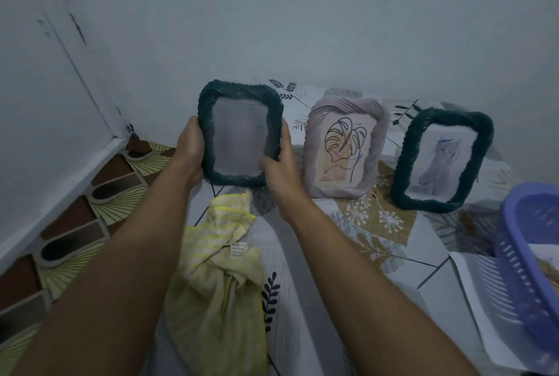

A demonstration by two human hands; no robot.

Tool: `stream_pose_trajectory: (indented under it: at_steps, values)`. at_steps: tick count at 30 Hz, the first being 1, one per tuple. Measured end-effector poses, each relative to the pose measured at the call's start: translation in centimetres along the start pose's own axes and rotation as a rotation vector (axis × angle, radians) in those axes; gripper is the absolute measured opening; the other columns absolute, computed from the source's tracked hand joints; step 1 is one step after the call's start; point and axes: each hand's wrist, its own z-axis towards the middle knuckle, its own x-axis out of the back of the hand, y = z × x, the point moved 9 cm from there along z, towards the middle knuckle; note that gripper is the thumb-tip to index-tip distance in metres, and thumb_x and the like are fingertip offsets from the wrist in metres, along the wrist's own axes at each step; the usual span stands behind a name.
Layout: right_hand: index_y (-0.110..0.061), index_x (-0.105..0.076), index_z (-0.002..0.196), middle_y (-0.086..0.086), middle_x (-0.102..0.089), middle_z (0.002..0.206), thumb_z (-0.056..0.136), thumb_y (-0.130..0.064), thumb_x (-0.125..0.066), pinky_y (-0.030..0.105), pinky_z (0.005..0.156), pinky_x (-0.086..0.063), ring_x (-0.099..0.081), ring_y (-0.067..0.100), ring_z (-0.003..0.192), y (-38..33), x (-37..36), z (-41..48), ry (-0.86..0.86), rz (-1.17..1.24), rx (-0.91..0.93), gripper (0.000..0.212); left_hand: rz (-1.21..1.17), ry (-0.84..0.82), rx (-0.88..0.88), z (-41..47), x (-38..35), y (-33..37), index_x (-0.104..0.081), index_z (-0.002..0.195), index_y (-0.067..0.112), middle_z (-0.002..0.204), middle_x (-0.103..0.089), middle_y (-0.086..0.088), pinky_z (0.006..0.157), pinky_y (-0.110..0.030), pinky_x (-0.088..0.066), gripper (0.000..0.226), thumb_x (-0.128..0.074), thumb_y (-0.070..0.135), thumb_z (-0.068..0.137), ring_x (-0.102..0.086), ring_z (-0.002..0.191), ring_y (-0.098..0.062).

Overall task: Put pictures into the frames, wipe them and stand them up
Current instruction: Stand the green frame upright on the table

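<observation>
I hold a dark green twisted-rim picture frame upright above the patterned sheet. My left hand grips its left edge and my right hand grips its lower right edge. Its glass looks grey and blurred, so I cannot tell what picture it holds. To the right a pale lilac frame with a leaf line drawing stands upright. Further right stands a second dark green frame with a faint blue drawing. A yellow-striped cloth lies crumpled on the sheet below the held frame.
A purple plastic basket sits at the right edge, with a white sheet of paper beneath it. White walls close the back and left. A patterned mat runs along the left wall.
</observation>
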Motion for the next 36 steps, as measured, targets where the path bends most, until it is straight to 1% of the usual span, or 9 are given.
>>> stream_pose_trajectory:
  at_steps: [6, 9, 13, 16, 19, 24, 31, 34, 36]
  values:
    - [-0.051, -0.01, 0.154, -0.007, -0.042, 0.153, 0.086, 0.003, -0.045, 0.048, 0.112, -0.041, -0.049, 0.017, 0.131, 1.0, 0.5, 0.3, 0.037, -0.004, -0.013, 0.093, 0.035, -0.039, 0.051, 1.1, -1.2, -0.5, -0.07, 0.12, 0.011, 0.112, -0.071, -0.02, 0.088, -0.059, -0.055, 0.056, -0.031, 0.041, 0.094, -0.067, 0.107, -0.038]
    - [-0.05, -0.007, 0.154, -0.009, -0.045, 0.15, 0.089, 0.001, -0.045, 0.046, 0.11, -0.043, -0.054, 0.014, 0.121, 1.4, 0.7, 0.4, 0.033, -0.016, -0.038, 0.092, 0.067, -0.052, 0.078, 1.4, -1.5, -0.7, -0.069, 0.121, 0.011, 0.111, -0.072, -0.02, 0.089, -0.06, -0.055, 0.057, -0.032, 0.043, 0.092, -0.068, 0.105, -0.038]
    - [-0.05, -0.005, 0.155, -0.012, -0.046, 0.146, 0.091, 0.0, -0.045, 0.042, 0.108, -0.044, -0.054, 0.013, 0.119, 1.7, 0.7, 0.6, 0.004, -0.03, -0.068, 0.09, 0.067, -0.041, 0.093, 1.6, -1.3, -0.7, -0.068, 0.121, 0.01, 0.11, -0.072, -0.021, 0.086, -0.062, -0.054, 0.057, -0.034, 0.043, 0.089, -0.068, 0.103, -0.039]
    - [-0.051, -0.002, 0.154, -0.011, -0.044, 0.149, 0.09, 0.0, -0.046, 0.036, 0.1, -0.046, -0.055, 0.011, 0.112, 1.7, 0.6, 0.6, -0.004, -0.056, -0.072, 0.093, 0.064, -0.033, 0.093, 1.5, -1.2, -0.7, -0.067, 0.123, 0.008, 0.109, -0.072, -0.021, 0.087, -0.061, -0.055, 0.058, -0.032, 0.042, 0.091, -0.068, 0.103, -0.038]
    - [-0.05, -0.001, 0.154, -0.01, -0.043, 0.152, 0.089, 0.0, -0.046, 0.04, 0.101, -0.047, -0.057, 0.01, 0.11, 1.7, 0.4, 0.5, -0.003, -0.047, -0.071, 0.094, 0.063, -0.033, 0.094, 1.4, -1.1, -0.7, -0.066, 0.123, 0.007, 0.109, -0.072, -0.022, 0.088, -0.061, -0.054, 0.058, -0.032, 0.041, 0.091, -0.068, 0.102, -0.038]
    - [-0.05, -0.002, 0.154, -0.01, -0.044, 0.151, 0.085, -0.004, -0.047, 0.046, 0.109, -0.044, -0.054, 0.014, 0.122, 1.6, 0.2, 0.2, 0.008, -0.048, -0.075, 0.095, 0.065, -0.036, 0.092, 1.1, -1.4, -0.7, -0.068, 0.12, 0.008, 0.107, -0.073, -0.02, 0.088, -0.059, -0.055, 0.057, -0.031, 0.042, 0.093, -0.069, 0.1, -0.037]
    - [-0.045, 0.0, 0.156, -0.007, -0.039, 0.154, 0.089, -0.001, -0.046, 0.045, 0.111, -0.041, -0.049, 0.022, 0.129, 0.9, 0.4, -0.3, 0.024, -0.078, -0.098, 0.093, 0.031, 0.058, 0.077, 0.7, -0.9, -0.7, -0.066, 0.116, 0.008, 0.108, -0.069, -0.02, 0.088, -0.054, -0.056, 0.057, -0.029, 0.046, 0.097, -0.067, 0.098, -0.033]
    - [-0.051, 0.005, 0.152, -0.01, -0.028, 0.16, 0.08, -0.016, -0.048, 0.052, 0.116, -0.034, -0.038, 0.024, 0.141, 0.3, 0.2, -0.7, 0.039, -0.116, -0.078, 0.097, 0.03, 0.145, 0.065, 0.2, 0.1, -0.5, -0.065, 0.097, 0.013, 0.107, -0.068, -0.017, 0.092, -0.052, -0.053, 0.051, -0.028, 0.049, 0.096, -0.065, 0.099, -0.033]
    - [-0.052, 0.004, 0.151, -0.008, -0.026, 0.162, 0.073, -0.025, -0.049, 0.055, 0.116, -0.031, -0.033, 0.026, 0.144, 0.0, 0.1, -0.9, 0.041, -0.155, -0.049, 0.098, 0.113, 0.25, 0.023, -0.4, 1.1, 0.2, -0.066, 0.091, 0.018, 0.106, -0.068, -0.01, 0.095, -0.049, -0.052, 0.046, -0.03, 0.047, 0.093, -0.063, 0.1, -0.03]
